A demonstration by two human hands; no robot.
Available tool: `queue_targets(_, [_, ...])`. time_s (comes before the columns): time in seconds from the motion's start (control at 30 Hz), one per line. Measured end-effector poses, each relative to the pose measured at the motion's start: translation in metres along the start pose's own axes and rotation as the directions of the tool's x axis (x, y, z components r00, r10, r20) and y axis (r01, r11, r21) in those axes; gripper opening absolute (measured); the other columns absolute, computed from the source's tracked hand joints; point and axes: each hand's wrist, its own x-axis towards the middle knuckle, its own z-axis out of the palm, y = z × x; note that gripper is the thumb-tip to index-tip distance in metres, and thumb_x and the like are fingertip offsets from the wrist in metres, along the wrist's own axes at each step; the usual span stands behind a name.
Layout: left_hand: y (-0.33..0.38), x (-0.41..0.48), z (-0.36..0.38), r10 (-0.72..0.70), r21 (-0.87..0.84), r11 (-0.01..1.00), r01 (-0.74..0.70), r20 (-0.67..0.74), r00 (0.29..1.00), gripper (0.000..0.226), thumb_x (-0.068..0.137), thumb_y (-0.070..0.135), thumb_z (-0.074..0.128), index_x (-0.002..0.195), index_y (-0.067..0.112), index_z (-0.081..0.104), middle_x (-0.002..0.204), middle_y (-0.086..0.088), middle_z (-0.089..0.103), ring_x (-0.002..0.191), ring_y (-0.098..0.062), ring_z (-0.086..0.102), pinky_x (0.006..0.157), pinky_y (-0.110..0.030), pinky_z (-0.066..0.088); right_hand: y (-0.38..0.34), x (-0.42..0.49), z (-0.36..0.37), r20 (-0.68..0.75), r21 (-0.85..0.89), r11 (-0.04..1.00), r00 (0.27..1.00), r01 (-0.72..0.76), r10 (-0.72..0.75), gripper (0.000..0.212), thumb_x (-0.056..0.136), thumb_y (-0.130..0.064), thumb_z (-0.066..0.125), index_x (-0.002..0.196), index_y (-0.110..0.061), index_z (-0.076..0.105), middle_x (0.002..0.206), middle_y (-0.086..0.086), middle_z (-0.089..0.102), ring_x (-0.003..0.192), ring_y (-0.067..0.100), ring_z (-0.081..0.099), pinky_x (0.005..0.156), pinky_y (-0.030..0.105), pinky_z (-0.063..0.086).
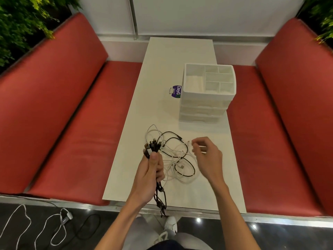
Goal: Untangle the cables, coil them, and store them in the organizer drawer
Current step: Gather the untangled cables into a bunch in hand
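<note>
Left hand [150,170] fist-grips the cable bundle [153,147] by its plugs as anchor. Right hand [207,156], at 3 o'clock, pinches a white cable [188,142] end, presumably to pull it free.

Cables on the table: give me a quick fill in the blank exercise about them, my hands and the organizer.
1. The left hand grips a bundle of cable ends; the loose tangle lies on the ____.
2. The right hand pinches a ____ cable end.
3. The organizer has all its drawers ____.
Missing words: table, white, closed.
</note>
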Motion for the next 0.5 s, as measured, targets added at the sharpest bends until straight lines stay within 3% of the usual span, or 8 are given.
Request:
queue_targets(0.07, [0.007,0.0,-0.003,0.021,-0.031,0.999,-0.021,-0.003,1.0,0.058,0.097,0.077,0.042,0.072,0.026,0.035,0.069,0.006,0.023,0.058,-0.015,0.018,0.051,-0.025,0.022,0.028,0.014,-0.007,0.032,-0.147,0.989,0.999,-0.003,0.007,0.027,0.099,-0.007,0.069,0.102,-0.034,0.071,0.1,-0.016,0.077,0.084,0.005,0.074,0.077,0.025,0.059])
queue_targets(0.13, [0.014,0.001,-0.004,0.043,-0.059,0.997,-0.043,-0.004,0.999,0.055,0.098,0.075,0.041,0.071,0.027,0.035,0.069,0.006,0.023,0.057,-0.015,0.017,0.051,-0.024,0.022,0.052,0.02,-0.008,0.22,-0.291,0.955,0.976,0.056,0.01,0.046,0.092,-0.004,0.071,0.111,-0.045,0.068,0.102,-0.013,0.072,0.081,0.007,0.072,0.076,0.024,0.056])
queue_targets(0.2, [0.02,0.0,-0.004,0.062,-0.085,0.994,-0.062,-0.003,0.998,0.056,0.099,0.073,0.041,0.07,0.026,0.033,0.068,0.004,0.022,0.057,-0.016,0.016,0.051,-0.025,0.02,0.068,0.017,0.001,0.469,-0.372,0.916,0.882,0.151,0.045,0.072,0.086,-0.006,0.074,0.13,-0.061,0.058,0.105,-0.01,0.065,0.084,0.009,0.068,0.083,0.031,0.057])
queue_targets(0.27, [0.027,-0.001,-0.002,0.069,-0.109,0.992,-0.069,0.001,0.998,0.057,0.099,0.074,0.043,0.07,0.025,0.033,0.068,0.004,0.021,0.056,-0.016,0.015,0.05,-0.026,0.018,0.078,0.006,0.021,0.583,-0.382,0.899,0.811,0.216,0.053,0.086,0.087,-0.017,0.079,0.144,-0.069,0.042,0.108,-0.008,0.06,0.09,0.01,0.064,0.09,0.035,0.056])
queue_targets(0.4, [0.038,-0.007,0.003,0.09,-0.155,0.984,-0.083,0.039,0.995,0.06,0.098,0.074,0.048,0.072,0.024,0.031,0.067,0.005,0.021,0.054,-0.015,0.015,0.049,-0.028,0.017,0.089,0.002,0.053,0.468,-0.381,0.902,0.884,0.205,-0.003,0.075,0.097,-0.04,0.074,0.152,-0.069,0.033,0.112,-0.008,0.054,0.098,0.008,0.059,0.087,0.038,0.055])
queue_targets(0.5, [0.045,-0.012,0.002,0.097,-0.186,0.979,-0.085,0.059,0.994,0.061,0.097,0.074,0.051,0.072,0.022,0.03,0.066,0.006,0.022,0.053,-0.015,0.015,0.049,-0.031,0.014,0.094,0.019,0.055,0.273,-0.467,0.876,0.962,0.118,0.016,0.068,0.1,-0.038,0.071,0.154,-0.059,0.035,0.119,-0.003,0.051,0.101,0.019,0.063,0.079,0.04,0.055])
